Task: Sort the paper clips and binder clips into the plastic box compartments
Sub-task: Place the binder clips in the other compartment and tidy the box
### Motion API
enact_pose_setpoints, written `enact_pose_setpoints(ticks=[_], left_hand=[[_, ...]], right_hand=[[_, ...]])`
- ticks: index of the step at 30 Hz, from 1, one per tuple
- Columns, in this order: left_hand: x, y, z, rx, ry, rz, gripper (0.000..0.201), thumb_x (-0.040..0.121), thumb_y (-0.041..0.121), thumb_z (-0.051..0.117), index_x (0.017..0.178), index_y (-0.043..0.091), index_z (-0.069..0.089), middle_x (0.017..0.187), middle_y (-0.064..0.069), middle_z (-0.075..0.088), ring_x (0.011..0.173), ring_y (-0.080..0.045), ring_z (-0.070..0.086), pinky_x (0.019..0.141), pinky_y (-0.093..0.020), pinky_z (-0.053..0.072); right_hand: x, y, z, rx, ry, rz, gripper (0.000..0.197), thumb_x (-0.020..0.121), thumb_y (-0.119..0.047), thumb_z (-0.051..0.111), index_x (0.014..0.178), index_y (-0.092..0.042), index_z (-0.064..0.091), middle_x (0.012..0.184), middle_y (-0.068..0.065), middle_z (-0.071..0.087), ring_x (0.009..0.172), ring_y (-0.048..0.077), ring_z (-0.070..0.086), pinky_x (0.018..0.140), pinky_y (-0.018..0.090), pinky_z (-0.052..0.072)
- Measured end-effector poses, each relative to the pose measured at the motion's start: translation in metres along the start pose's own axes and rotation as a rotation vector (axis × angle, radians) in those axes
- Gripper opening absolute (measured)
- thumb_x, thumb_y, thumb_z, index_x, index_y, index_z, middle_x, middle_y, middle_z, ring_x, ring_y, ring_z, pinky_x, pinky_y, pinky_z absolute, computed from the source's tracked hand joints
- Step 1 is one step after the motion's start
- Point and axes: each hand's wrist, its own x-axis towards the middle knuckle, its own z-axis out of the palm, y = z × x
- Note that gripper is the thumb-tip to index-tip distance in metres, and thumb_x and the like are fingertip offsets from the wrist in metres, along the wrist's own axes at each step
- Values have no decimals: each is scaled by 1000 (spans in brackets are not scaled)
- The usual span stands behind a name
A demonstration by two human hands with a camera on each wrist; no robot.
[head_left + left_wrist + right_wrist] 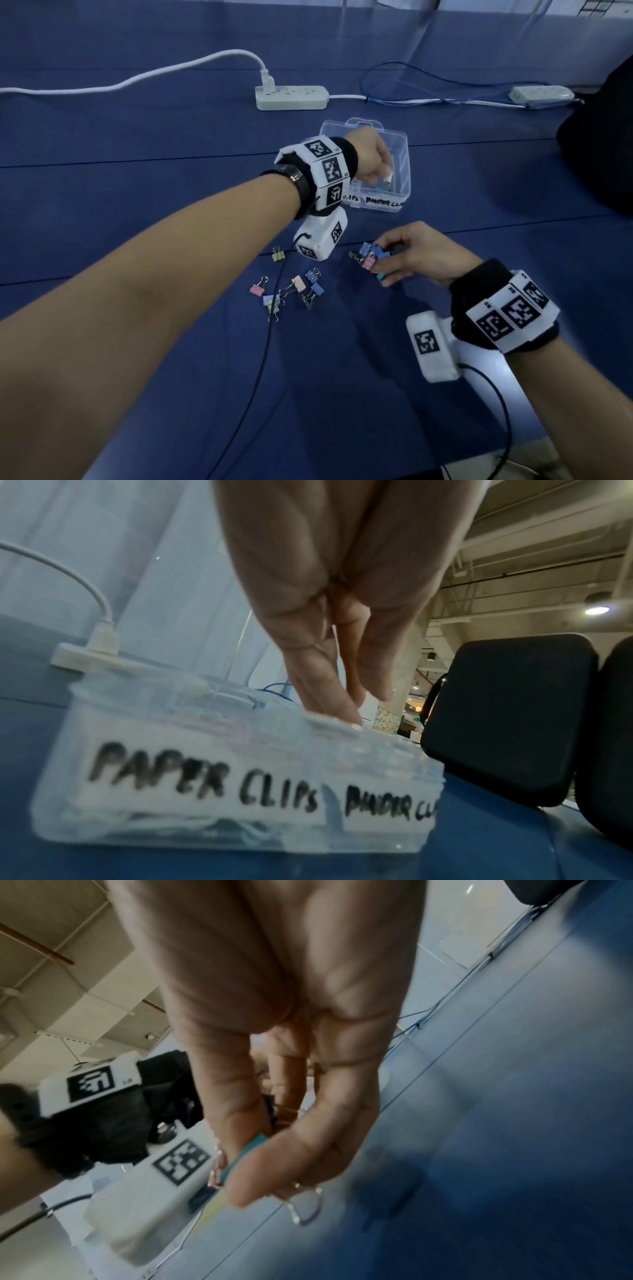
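**Binder clips lie on the near side of the box; right hand closest to them**

Landmark: clear plastic box (400,161), standing on the blue desk (137,144), lid off or folded back, its front wall labelled "PAPER CLIPS" on the left and "BINDER CL…" on the right.

- Left hand (368,157): directly above the box, fingers pointing down into the binder-clip compartment. In the left wrist view the fingertips (342,710) sit at the rim. Whether they hold a clip cannot be told.
- Right hand (411,253): in front of the box, toward the person, clenched round a bunch of binder clips (371,255); a teal one is pinched between thumb and fingers in the right wrist view.
- Loose binder clips (294,291): a scatter in front of the box and to its left, with one yellow clip (278,255) apart from it, nearer the box.
- Paper clips: none discernible on the desk.

Judgement: the right hand's load goes away from the person to the box's right-hand compartment.
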Motion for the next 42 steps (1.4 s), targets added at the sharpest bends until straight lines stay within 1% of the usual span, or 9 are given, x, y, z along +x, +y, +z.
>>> enact_pose_setpoints(ticks=[9,13,17,20,24,28,32,36,42], left_hand=[[-77,-15,-41,528,-110,79,33,80,18,68,112,12,63,101,-4,63,90,-20,59,72,-20,48],[-123,-42,-36,857,-397,-150,90,60,41,82,136,35,35,134,1,39,123,-24,38,106,-38,37],[-147,-64,-21,866,-494,-164,116,56,37,85,144,42,9,139,4,21,127,-22,24,105,-44,38],[-154,-72,-11,811,-430,-106,101,64,27,80,142,40,17,128,2,25,116,-18,28,98,-37,43],[-156,-70,-6,674,-405,-88,74,74,17,73,134,37,35,109,6,24,103,-15,35,90,-33,43],[-152,-64,0,681,-432,-60,60,80,13,67,130,34,42,107,4,26,100,-17,37,88,-34,44],[-149,-63,5,699,-431,-70,48,81,8,65,121,29,49,108,1,32,88,-17,44,82,-34,46],[-148,-66,5,672,-392,-87,33,82,8,62,112,19,53,104,0,33,61,-8,41,77,-32,47],[-143,-70,-3,556,-376,-136,26,80,7,65,95,17,46,103,-3,36,53,-9,48,58,-27,51]], right_hand=[[18,-41,-40,167,202,-139,17,77,16,57,81,-1,56,55,-1,67,46,6,63,46,16,54],[51,-57,-53,235,417,-182,21,77,17,56,76,-3,51,54,-1,62,45,9,63,42,17,52],[80,-57,-50,3,591,-99,19,75,10,64,68,-4,53,76,10,57,49,12,59,45,19,54],[89,-52,-48,-254,634,-62,10,76,3,66,74,-5,61,90,15,62,49,11,62,53,21,57],[91,-47,-45,-456,677,-89,11,80,-1,61,89,3,67,105,22,66,88,31,66,84,41,56],[87,-44,-42,-512,658,-161,14,80,1,59,89,2,69,99,22,69,58,5,58,86,35,53],[66,-48,-30,-527,666,-292,12,78,1,61,87,0,69,90,16,68,72,8,56,73,18,44],[24,-44,7,-557,367,-369,12,75,-7,67,87,-10,66,83,3,62,54,-13,51,60,3,39],[-23,-32,62,-991,-207,-98,72,66,-41,76,125,-23,40,115,5,41,103,22,46,90,35,43]])
